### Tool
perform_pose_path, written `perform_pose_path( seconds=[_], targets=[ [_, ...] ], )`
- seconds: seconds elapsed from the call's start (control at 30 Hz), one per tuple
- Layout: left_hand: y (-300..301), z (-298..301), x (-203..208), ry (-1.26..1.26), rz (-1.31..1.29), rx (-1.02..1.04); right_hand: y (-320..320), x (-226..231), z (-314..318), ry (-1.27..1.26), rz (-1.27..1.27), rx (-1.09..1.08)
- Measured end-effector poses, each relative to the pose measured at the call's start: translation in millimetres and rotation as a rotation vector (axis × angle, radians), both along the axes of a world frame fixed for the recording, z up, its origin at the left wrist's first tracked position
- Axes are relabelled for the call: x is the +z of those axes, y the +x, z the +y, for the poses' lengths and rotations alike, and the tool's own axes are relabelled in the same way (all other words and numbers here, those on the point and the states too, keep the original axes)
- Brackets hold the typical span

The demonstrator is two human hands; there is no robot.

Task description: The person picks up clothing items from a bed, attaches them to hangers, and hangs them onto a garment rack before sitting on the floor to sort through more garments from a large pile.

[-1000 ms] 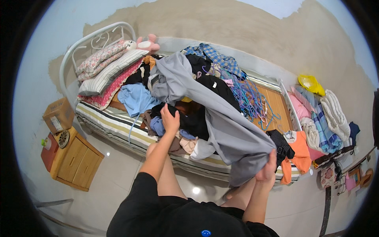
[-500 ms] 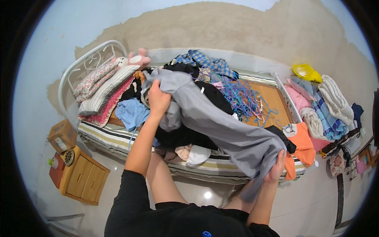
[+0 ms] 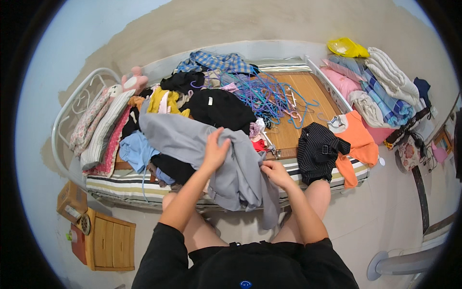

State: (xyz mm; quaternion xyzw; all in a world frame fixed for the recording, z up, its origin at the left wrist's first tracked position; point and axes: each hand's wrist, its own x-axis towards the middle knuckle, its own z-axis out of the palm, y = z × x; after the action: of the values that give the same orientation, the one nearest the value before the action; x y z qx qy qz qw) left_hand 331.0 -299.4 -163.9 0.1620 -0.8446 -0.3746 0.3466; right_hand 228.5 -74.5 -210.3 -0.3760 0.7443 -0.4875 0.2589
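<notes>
A long grey garment (image 3: 178,127) lies across the heap of clothes and hangs over the bed's near edge. My left hand (image 3: 215,153) rests on its middle, thumb and fingers apart. At the garment's right edge, my right hand (image 3: 277,174) pinches the cloth between thumb and fingers. Just beyond are a black garment (image 3: 221,110) and a tangle of blue and purple hangers (image 3: 260,96). A yellow cloth (image 3: 155,102) shows behind the grey garment's far left end. A light blue garment (image 3: 136,148) lies to its left.
A black striped garment (image 3: 315,151) and an orange top (image 3: 362,137) lie at the bed's right end. Pillows (image 3: 108,132) lean by the white headboard (image 3: 60,115). Folded bedding (image 3: 392,79) is stacked at right. A wooden cabinet (image 3: 113,243) stands at lower left.
The grey garment has come down from its stretched-out hold onto the heap. My left hand has loosened and moved right; my right hand has moved left. The yellow cloth has come into sight.
</notes>
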Motion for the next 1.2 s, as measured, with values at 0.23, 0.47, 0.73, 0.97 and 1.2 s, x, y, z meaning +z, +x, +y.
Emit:
perform_pose_path(
  seconds=[0.23, 0.47, 0.73, 0.97, 1.2],
  targets=[
    [-44.4, 31.5, -69.9, -0.49, -0.208, 0.235, -100.9, -60.0, 1.4, -0.293, -0.192, -0.466],
    [-66.1, 45.5, -103.0, -0.622, -0.177, 0.402, -172.0, -108.8, -21.7, -0.219, -0.102, -0.599],
    [-49.9, 37.7, -115.1, -0.595, -0.034, 0.387, -114.1, -85.7, -48.5, 0.129, 0.608, -0.28],
    [-52.0, 36.6, -115.7, -0.607, 0.03, 0.385, -131.4, -53.8, -11.3, 0.287, 0.15, -0.317],
    [-51.0, 34.2, -118.8, -0.618, 0.038, 0.403, -80.3, -20.0, 30.3, 0.241, 0.396, -0.56]
  ],
)
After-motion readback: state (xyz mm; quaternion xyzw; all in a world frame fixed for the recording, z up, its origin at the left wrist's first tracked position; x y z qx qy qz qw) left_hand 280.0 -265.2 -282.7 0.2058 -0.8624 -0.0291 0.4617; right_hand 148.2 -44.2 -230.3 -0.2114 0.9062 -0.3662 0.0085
